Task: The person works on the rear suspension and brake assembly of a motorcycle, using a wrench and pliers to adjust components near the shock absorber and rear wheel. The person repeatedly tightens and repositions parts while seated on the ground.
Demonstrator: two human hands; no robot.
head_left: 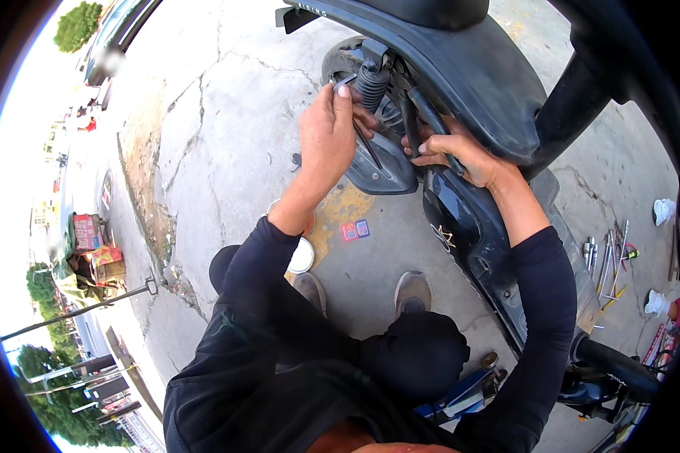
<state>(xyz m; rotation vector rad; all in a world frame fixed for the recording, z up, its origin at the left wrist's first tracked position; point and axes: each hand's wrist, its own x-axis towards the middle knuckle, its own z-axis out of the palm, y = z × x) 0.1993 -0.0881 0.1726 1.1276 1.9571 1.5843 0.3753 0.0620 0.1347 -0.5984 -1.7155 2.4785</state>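
Note:
A black scooter point(468, 83) stands before me, its rear wheel point(344, 57) and coil spring shock absorber point(372, 84) at the far side. My left hand point(327, 132), beside the shock absorber, is closed round a thin metal rod point(368, 149). A short end of it shows above my thumb, and the long dark end points down over a grey-black plastic panel point(381, 170). My right hand point(461, 151) reaches under the seat side and is closed round a black bar point(411, 124) next to a second black tube point(429, 113). Its fingertips are partly hidden.
Two small cards point(355, 230), red and blue, lie on the concrete near a white round container point(301, 255). Several hand tools point(612, 260) are spread at the right, beyond the scooter's footboard. My shoes point(412, 291) are close to the scooter body. A cracked kerb strip point(147, 166) runs at the left.

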